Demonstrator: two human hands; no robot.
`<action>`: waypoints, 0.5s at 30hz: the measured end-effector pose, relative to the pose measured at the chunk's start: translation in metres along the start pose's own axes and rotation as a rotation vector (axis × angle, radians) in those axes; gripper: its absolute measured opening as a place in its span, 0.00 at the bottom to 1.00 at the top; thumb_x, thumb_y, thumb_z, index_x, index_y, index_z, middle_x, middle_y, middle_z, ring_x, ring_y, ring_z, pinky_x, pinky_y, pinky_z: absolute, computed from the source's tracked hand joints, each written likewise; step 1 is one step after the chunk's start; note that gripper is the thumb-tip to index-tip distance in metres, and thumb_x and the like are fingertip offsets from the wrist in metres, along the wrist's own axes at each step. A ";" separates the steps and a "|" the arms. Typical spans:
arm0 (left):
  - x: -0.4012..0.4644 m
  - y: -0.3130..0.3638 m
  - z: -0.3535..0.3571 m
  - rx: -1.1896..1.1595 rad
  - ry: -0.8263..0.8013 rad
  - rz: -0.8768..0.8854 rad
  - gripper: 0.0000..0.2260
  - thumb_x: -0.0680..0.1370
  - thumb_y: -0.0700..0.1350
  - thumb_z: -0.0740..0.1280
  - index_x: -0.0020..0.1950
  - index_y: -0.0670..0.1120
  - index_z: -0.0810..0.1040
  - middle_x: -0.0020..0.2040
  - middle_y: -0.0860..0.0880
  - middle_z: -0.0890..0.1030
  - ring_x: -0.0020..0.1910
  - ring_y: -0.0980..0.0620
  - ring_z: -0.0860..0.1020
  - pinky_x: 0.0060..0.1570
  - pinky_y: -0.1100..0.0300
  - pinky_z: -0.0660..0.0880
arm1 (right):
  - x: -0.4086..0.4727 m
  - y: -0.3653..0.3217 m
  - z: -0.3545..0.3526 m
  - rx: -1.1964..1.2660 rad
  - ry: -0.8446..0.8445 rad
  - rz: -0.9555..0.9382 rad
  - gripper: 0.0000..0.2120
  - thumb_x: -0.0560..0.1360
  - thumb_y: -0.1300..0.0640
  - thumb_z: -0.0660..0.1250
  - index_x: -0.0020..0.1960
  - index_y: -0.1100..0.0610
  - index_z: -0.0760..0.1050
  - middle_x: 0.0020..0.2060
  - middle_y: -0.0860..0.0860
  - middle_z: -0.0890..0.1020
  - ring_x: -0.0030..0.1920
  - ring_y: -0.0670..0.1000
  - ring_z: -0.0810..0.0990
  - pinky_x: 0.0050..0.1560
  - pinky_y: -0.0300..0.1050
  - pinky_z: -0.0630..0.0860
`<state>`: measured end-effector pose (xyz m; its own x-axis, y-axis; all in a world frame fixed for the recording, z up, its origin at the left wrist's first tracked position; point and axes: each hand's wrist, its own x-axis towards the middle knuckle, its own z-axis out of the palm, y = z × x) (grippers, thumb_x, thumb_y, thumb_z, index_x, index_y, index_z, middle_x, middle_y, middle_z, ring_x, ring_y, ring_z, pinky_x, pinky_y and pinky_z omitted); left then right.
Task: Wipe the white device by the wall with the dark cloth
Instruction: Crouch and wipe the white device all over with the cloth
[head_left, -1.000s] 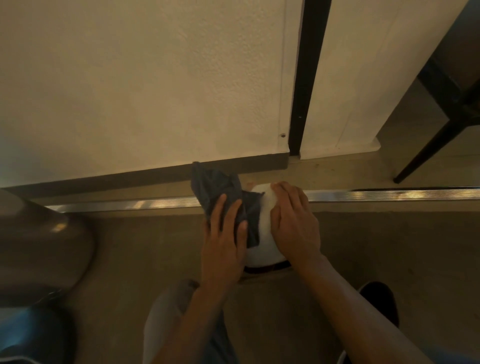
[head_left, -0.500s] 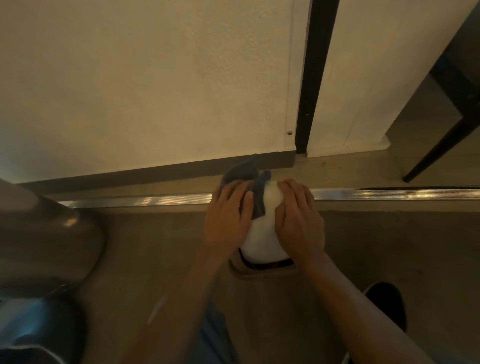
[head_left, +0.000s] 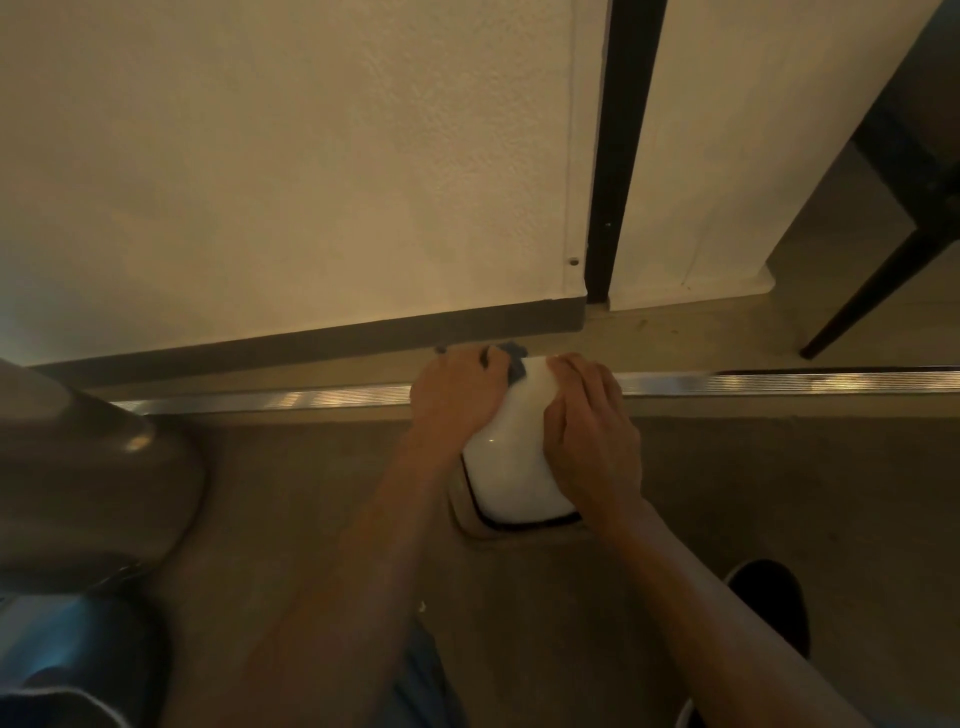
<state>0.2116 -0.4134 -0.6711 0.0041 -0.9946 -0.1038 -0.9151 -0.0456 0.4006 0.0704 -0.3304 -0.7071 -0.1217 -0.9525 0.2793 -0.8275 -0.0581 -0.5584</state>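
Cloth (head_left: 514, 361) now bunched under L hand (head_left: 457, 400), device (head_left: 511, 457) top bared

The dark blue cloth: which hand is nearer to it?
Left. The left hand holds the dark blue cloth; the right hand rests across the white device.
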 end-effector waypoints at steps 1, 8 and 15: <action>-0.001 0.002 0.002 0.064 0.008 0.052 0.18 0.83 0.54 0.53 0.55 0.50 0.81 0.55 0.44 0.82 0.53 0.40 0.80 0.53 0.51 0.75 | 0.000 0.001 0.000 -0.002 -0.002 0.008 0.19 0.82 0.54 0.53 0.71 0.57 0.67 0.69 0.56 0.72 0.69 0.56 0.72 0.58 0.53 0.79; -0.054 -0.042 0.011 -0.150 0.204 0.357 0.19 0.85 0.53 0.53 0.69 0.46 0.73 0.66 0.45 0.76 0.65 0.48 0.72 0.69 0.55 0.66 | -0.004 0.000 0.002 0.013 -0.001 -0.004 0.19 0.82 0.54 0.52 0.72 0.56 0.63 0.70 0.57 0.71 0.71 0.59 0.70 0.60 0.57 0.79; 0.000 0.015 -0.004 0.119 -0.017 0.037 0.18 0.83 0.52 0.53 0.53 0.47 0.81 0.55 0.42 0.82 0.53 0.41 0.80 0.50 0.53 0.72 | -0.002 0.001 0.001 -0.019 -0.009 -0.002 0.19 0.83 0.54 0.51 0.72 0.56 0.66 0.70 0.55 0.71 0.70 0.56 0.70 0.62 0.53 0.77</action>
<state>0.1998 -0.4147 -0.6621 -0.0365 -0.9936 -0.1070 -0.9560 0.0036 0.2934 0.0700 -0.3290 -0.7085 -0.1147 -0.9551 0.2731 -0.8383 -0.0545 -0.5425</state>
